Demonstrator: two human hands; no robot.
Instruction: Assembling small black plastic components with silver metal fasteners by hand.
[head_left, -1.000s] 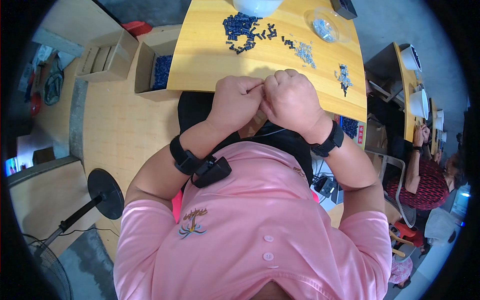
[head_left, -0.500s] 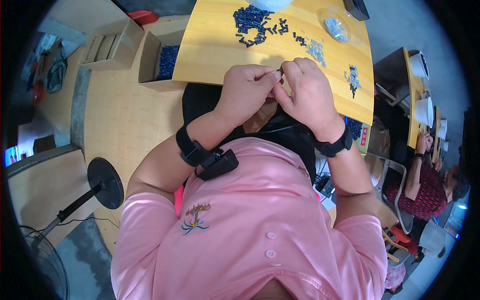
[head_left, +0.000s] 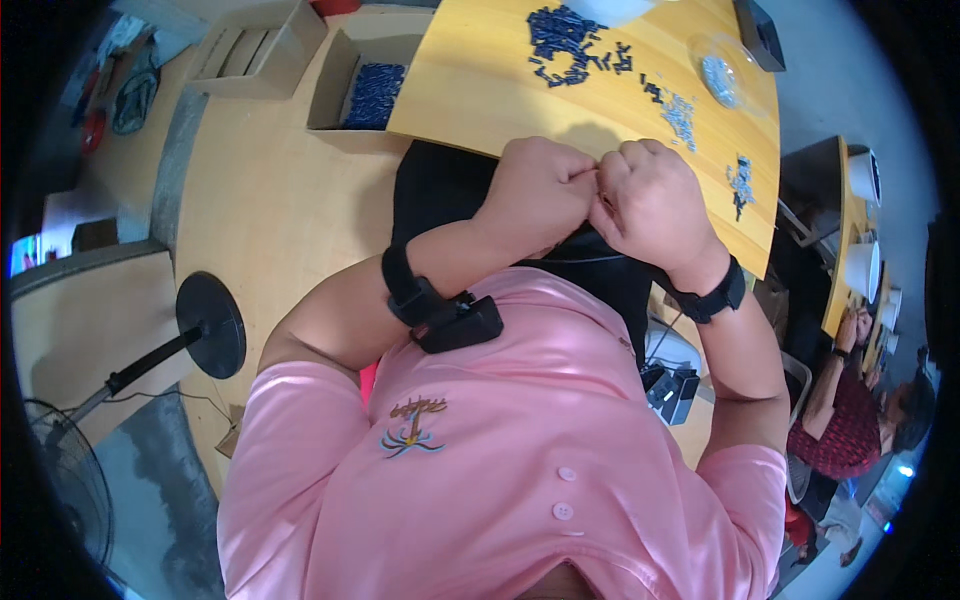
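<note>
both hands are curled into loose fists and meet knuckle to knuckle at the near edge of the yellow wooden desk (head_left: 480, 100). the left hand (head_left: 535, 195) and right hand (head_left: 655, 200) pinch something tiny between their fingertips, too small to make out. a heap of small dark blue parts (head_left: 560, 40) lies farther back on the desk, with a looser scatter of small grey parts (head_left: 680, 110) to its right.
</note>
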